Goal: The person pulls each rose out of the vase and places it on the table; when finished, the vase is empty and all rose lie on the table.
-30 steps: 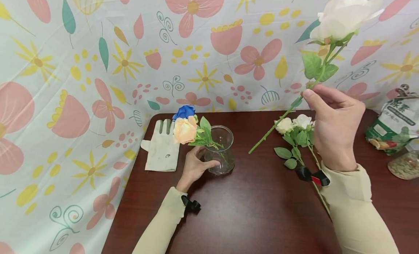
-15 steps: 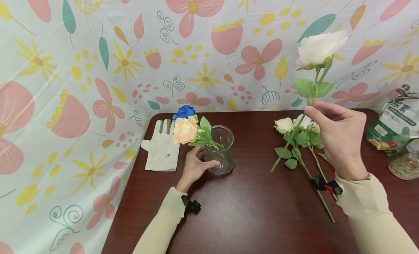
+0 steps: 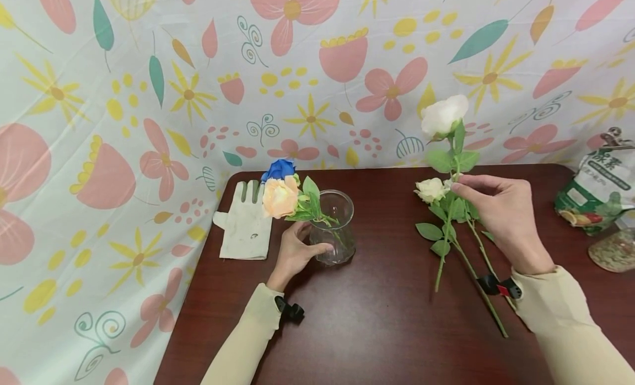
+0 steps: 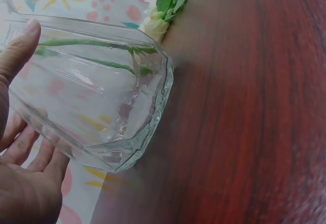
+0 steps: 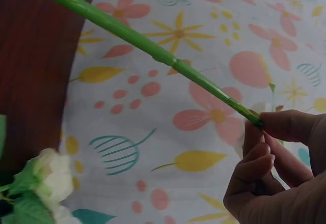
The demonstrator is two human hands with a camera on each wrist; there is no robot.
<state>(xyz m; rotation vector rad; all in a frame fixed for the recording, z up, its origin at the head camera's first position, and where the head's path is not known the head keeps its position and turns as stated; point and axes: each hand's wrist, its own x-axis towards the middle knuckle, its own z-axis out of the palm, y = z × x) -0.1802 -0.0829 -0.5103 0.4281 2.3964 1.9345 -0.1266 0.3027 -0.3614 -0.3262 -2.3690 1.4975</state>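
Note:
My left hand (image 3: 296, 251) grips the clear glass vase (image 3: 343, 242) low on its side, thumb in front and fingers behind, as the left wrist view shows. A peach rose (image 3: 280, 197) and a blue rose (image 3: 279, 169) lean out over the vase's left rim, their green stems (image 4: 91, 43) inside the glass. Between thumb and fingertips, my right hand (image 3: 506, 217) pinches the stem (image 5: 173, 63) of a white rose (image 3: 445, 116). That rose stands upright above the other white roses (image 3: 430, 190), which lie on the table at the right, partly hidden by the hand.
A white work glove (image 3: 248, 230) lies left of the vase. At the far right stand a green and white bag (image 3: 592, 186) with a metal clip and a jar (image 3: 612, 255). A flower-print cloth (image 3: 307, 98) hangs behind the dark wooden table (image 3: 367, 324).
My right hand has lowered the white rose and shifted its bloom leftward, turning the stem from slanted to nearly upright. The left hand and the vase have stayed in place.

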